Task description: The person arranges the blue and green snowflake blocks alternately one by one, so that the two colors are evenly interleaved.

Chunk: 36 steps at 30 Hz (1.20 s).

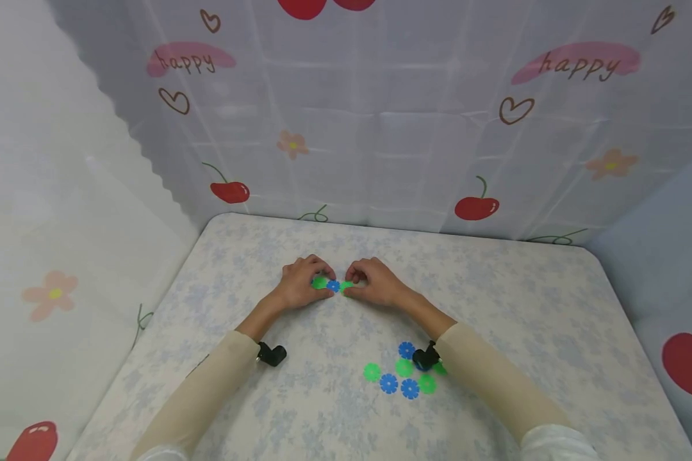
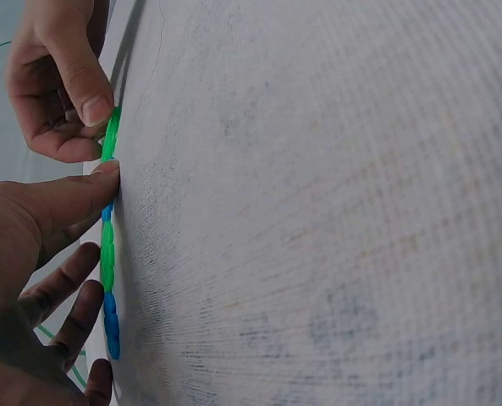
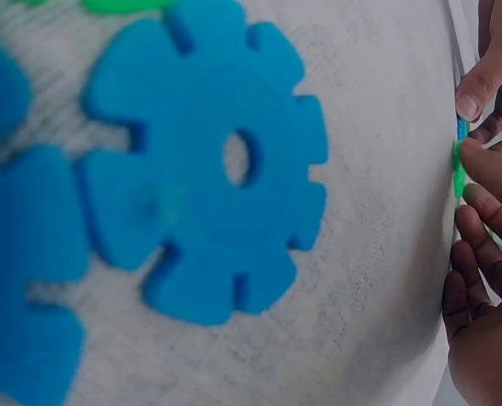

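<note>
A short row of notched plastic snowflake discs lies low over the table, held by both hands. My left hand [image 1: 300, 283] pinches a blue disc [image 1: 333, 286] between thumb and fingers; a green disc [image 2: 107, 254] and another blue disc [image 2: 111, 326] continue the row beneath its spread fingers. From the other side, my right hand [image 1: 378, 283] pinches a green disc [image 3: 459, 169] at the row's right end, against the blue one. Fingers hide much of the row, so how far the two end discs are slotted together I cannot tell.
Nearer me lie several loose discs, among them a blue disc [image 1: 410, 388] and a green disc [image 1: 371, 372]. The right wrist camera [image 1: 425, 357] hangs over part of them. A patterned cloth covers the table [image 1: 323, 397]; a printed curtain [image 1: 369, 153] stands behind its far edge.
</note>
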Available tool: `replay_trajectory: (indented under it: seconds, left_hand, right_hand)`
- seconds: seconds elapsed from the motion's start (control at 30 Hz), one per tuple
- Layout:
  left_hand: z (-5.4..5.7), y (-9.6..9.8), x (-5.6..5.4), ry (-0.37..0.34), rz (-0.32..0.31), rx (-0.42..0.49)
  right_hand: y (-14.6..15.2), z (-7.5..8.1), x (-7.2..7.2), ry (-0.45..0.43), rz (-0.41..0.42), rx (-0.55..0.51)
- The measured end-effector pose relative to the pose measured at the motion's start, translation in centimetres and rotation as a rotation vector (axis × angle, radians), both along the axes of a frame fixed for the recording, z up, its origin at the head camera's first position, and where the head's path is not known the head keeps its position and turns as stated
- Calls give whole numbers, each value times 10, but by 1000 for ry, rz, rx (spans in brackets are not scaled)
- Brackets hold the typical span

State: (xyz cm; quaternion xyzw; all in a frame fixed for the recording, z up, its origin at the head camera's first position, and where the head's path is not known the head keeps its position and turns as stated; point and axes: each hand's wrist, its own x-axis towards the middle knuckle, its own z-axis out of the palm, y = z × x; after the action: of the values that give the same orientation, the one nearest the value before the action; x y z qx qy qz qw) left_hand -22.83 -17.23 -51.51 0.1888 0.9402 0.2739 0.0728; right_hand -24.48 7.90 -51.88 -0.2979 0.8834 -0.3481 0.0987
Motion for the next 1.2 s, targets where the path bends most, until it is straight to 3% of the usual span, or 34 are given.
replay_trajectory:
  seconds: [0.77,1.2]
  left_hand:
    - [2,3,-1,-21,-5,-28]
    - [5,6,2,-45,-13,-22]
  right_hand:
    - [4,-1,6,47,7,-4]
    - [20,0,20,47,-1,12]
